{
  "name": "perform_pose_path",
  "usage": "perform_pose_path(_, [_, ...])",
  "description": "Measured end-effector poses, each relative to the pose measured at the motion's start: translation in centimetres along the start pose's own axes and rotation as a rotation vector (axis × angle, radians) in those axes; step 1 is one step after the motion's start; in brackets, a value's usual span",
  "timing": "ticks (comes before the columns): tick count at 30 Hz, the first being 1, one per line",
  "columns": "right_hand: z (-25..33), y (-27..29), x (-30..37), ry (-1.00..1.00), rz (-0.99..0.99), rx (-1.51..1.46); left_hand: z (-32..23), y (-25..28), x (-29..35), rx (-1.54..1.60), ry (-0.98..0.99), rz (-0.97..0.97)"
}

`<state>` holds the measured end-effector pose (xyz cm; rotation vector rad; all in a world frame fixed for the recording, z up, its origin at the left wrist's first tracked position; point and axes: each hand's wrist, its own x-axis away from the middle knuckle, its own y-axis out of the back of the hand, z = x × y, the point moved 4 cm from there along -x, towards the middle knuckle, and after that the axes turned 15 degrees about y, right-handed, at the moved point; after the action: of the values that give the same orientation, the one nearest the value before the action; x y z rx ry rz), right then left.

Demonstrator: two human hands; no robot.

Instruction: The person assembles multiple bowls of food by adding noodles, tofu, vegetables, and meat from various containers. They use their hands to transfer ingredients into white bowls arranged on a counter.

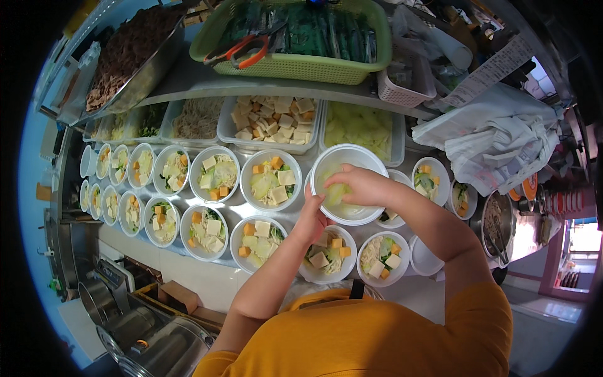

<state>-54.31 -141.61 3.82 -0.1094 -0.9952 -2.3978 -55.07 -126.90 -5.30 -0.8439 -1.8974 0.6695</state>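
My left hand (309,217) grips a white plastic bowl (349,152) by its near left side, holding it above the rows of filled bowls. Inside that bowl lie pale green vegetable slices (335,192). My right hand (358,187) reaches in from the right, its bent fingers closed on some of the slices; its fingertips are partly hidden. Just beyond sits a tub of similar pale green slices (358,125). To its left, another tub holds cut tofu pieces (274,120), pale and orange-brown.
Two rows of white bowls, such as this one (272,180), hold noodles, greens and tofu. On the shelf above stand a green basket (289,66) with orange-handled scissors (242,53) and a metal bowl of brown meat (141,78). White plastic bags (493,138) hang at right.
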Motion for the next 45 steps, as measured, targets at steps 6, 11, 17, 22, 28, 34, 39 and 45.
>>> perform_pose_path(6, [0.9,1.6,2.1,0.307,-0.057,0.175,-0.1,0.4,0.4,0.041,-0.015,-0.004])
perform_pose_path(11, [0.4,4.6,1.8,0.124,-0.168,-0.201,0.0,0.4,1.3,0.092,-0.036,-0.022])
perform_pose_path(17, [-6.1,7.6,1.4,0.008,-0.678,-0.503,1.2,3.8,4.3,0.178,-0.019,-0.057])
perform_pose_path(22, [-10.1,6.9,-0.3,0.168,-0.795,0.357,2.0,5.8,11.4,0.288,-0.048,-0.082])
perform_pose_path(28, [-11.0,4.4,-1.3,0.05,-0.722,0.416,2.3,9.0,22.4,0.335,-0.277,-0.184])
perform_pose_path(34, [-10.7,-0.7,-4.1,0.042,-0.879,0.737,2.9,14.5,34.0,0.556,-0.478,-0.35])
perform_pose_path(39, [-1.4,-6.3,-12.4,-0.006,-1.033,-0.02,1.8,21.8,45.2,0.615,-0.639,-0.501])
perform_pose_path(45, [17.9,-17.4,-27.5,0.203,-0.784,-0.152,-1.4,32.0,58.4,0.602,-0.733,-0.536])
